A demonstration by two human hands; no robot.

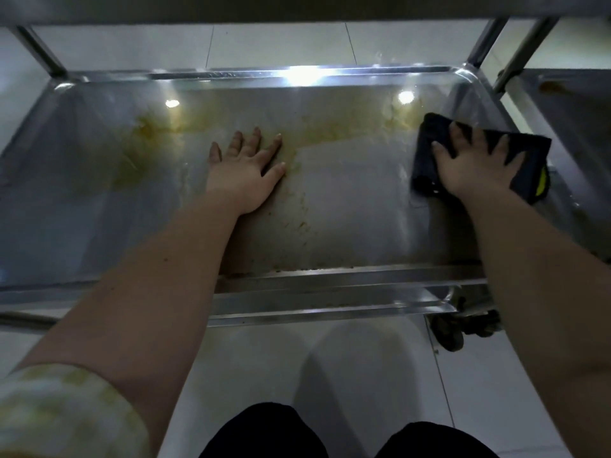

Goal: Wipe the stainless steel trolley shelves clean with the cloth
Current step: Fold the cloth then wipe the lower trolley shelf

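You're over a low steel trolley shelf (pixel 347 206) above pale floor tiles (pixel 264 358), your left hand (pixel 246 170) laid flat with straight fingers at mid-frame, your right hand (pixel 476 166) spread flat and pressing the one dark cloth (pixel 429 137) down at the right end. The steel between your two hands looks wiped, I'd judge, but yellowish smears (pixel 145 143) cross the upper middle and left, so most of this one shelf is left
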